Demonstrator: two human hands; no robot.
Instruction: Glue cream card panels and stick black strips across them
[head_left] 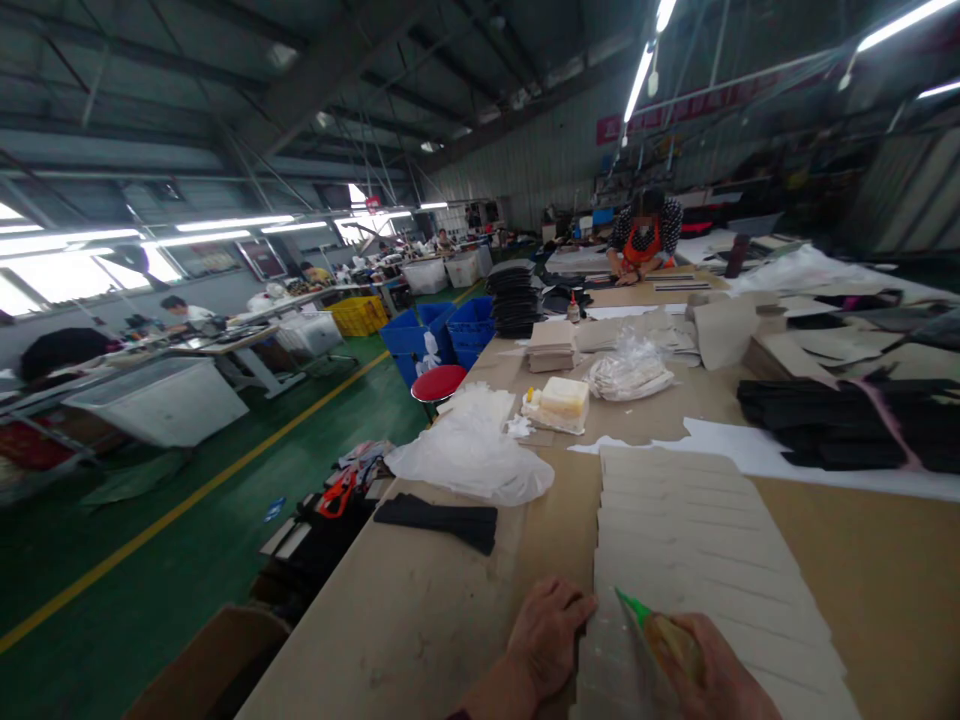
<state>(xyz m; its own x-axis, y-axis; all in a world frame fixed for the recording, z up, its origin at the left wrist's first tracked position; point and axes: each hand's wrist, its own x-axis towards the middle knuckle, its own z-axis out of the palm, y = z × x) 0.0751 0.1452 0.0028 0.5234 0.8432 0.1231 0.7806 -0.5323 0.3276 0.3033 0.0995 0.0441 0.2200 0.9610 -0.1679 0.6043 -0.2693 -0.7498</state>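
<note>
My right hand [716, 668] is closed around a squeeze bottle of yellowish glue [675, 645]. Its green nozzle points up and left, its tip just over the pale strips. These beige strips [675, 540] lie overlapped in a long row on the table, with shiny wet-looking patches near the bottle. My left hand [547, 635] rests palm down beside the row's left edge, fingers loosely bent and fingertips at the edge; nothing shows in its grasp. Farther up the table, to the left, is a small stack of black strips [439, 520].
Around the worktable [450, 600] top lie a white plastic bag [476, 455], a yellowish block [565, 402], a stack of beige pieces [551, 345] and bundled black strips [847, 420]. A red stool [439, 382] and blue bins [420, 335] stand left. A co-worker [645, 235] leans over the far end.
</note>
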